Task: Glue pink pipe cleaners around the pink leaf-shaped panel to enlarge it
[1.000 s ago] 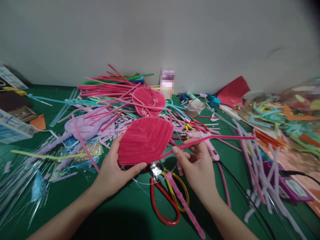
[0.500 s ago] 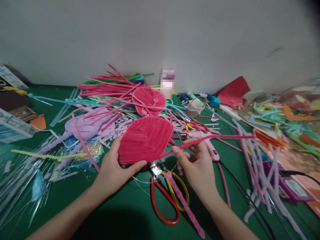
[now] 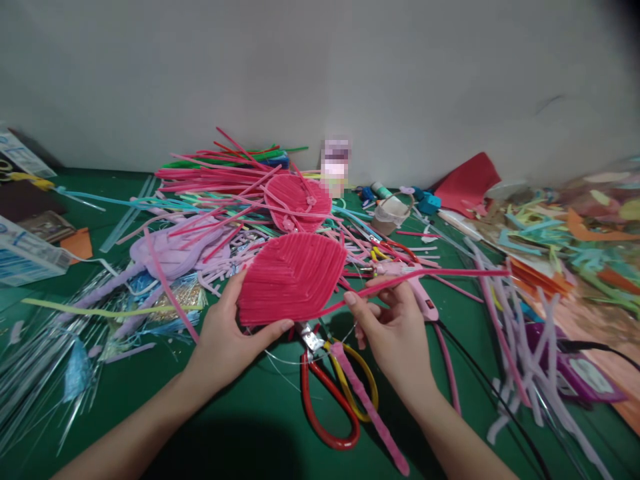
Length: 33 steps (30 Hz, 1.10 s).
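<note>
My left hand (image 3: 225, 343) grips the lower left edge of a pink leaf-shaped panel (image 3: 290, 277) made of pipe cleaners laid side by side, thumb on its underside edge. My right hand (image 3: 395, 327) pinches a long pink pipe cleaner (image 3: 440, 275) that runs from the panel's lower right tip out to the right. Both hands hover just above the green table (image 3: 240, 427). A second, similar pink panel (image 3: 296, 202) lies farther back on a heap of pipe cleaners.
Red-handled scissors (image 3: 327, 400) and yellow-handled ones (image 3: 357, 380) lie under my hands. A pink glue gun (image 3: 417, 293) lies right of them. Loose pipe cleaners (image 3: 210, 180), lilac stems (image 3: 520, 333), paper scraps (image 3: 575, 233), clear wrappers (image 3: 45, 360) and a box (image 3: 27, 257) crowd the table.
</note>
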Each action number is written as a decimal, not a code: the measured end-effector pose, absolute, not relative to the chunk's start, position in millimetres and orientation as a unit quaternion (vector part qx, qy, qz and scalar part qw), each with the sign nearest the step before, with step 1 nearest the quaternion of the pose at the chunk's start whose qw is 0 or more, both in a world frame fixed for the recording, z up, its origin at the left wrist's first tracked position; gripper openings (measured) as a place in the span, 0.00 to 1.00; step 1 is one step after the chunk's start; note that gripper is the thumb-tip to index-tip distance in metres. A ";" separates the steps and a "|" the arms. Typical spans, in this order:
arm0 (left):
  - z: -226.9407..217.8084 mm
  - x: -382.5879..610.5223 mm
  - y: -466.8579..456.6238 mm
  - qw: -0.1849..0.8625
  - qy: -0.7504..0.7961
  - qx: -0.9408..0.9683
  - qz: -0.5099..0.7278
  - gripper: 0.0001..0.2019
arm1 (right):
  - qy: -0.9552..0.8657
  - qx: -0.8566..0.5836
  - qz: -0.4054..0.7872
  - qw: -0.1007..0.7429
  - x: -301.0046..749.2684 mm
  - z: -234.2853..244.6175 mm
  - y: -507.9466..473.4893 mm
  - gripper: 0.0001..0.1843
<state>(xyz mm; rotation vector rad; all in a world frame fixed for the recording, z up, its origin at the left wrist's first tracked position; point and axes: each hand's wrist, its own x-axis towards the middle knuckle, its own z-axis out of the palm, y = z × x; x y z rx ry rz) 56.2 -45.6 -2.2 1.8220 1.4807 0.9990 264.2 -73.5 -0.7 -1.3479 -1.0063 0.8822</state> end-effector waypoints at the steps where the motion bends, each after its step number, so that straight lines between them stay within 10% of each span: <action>1: -2.1 56.2 -45.7 0.292 0.555 0.684 0.373 0.35 | -0.432 -0.577 0.377 0.582 264.1 -0.8 -73.2 0.18; 33: -0.7 56.0 -46.3 0.308 0.547 0.681 0.376 0.34 | -0.426 -0.579 0.384 0.580 264.3 -1.1 -73.3 0.19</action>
